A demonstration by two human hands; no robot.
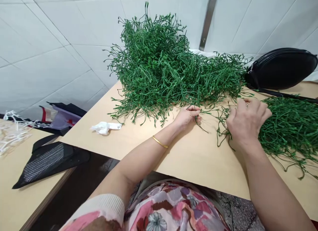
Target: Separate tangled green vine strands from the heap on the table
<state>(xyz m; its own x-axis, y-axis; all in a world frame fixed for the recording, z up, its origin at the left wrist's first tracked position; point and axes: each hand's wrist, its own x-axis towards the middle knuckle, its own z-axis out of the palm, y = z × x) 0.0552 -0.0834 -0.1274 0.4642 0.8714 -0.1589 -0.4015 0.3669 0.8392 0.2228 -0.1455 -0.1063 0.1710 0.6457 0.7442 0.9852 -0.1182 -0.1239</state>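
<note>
My left hand [190, 116] is closed in a pinch on a thin green artificial plant stem [204, 128], whose dark end hangs below the fingers. To its right, my right hand [245, 120] curls palm down over several loose green stems [220, 138]. Its fingertips are mostly hidden, but stems stick out from under them on the left side. Behind both hands rises a large tangled pile of green artificial stems [159, 65] with small budded tips. A second, flatter heap of the same stems [290, 125] lies beside my right hand.
A black bag [283, 68] with a strap stands against the tiled wall at back right. Crumpled white tissue [105, 127] lies on the wooden table [139, 141]. On a lower left surface are a black mesh piece [47, 163] and white branching pieces [13, 131].
</note>
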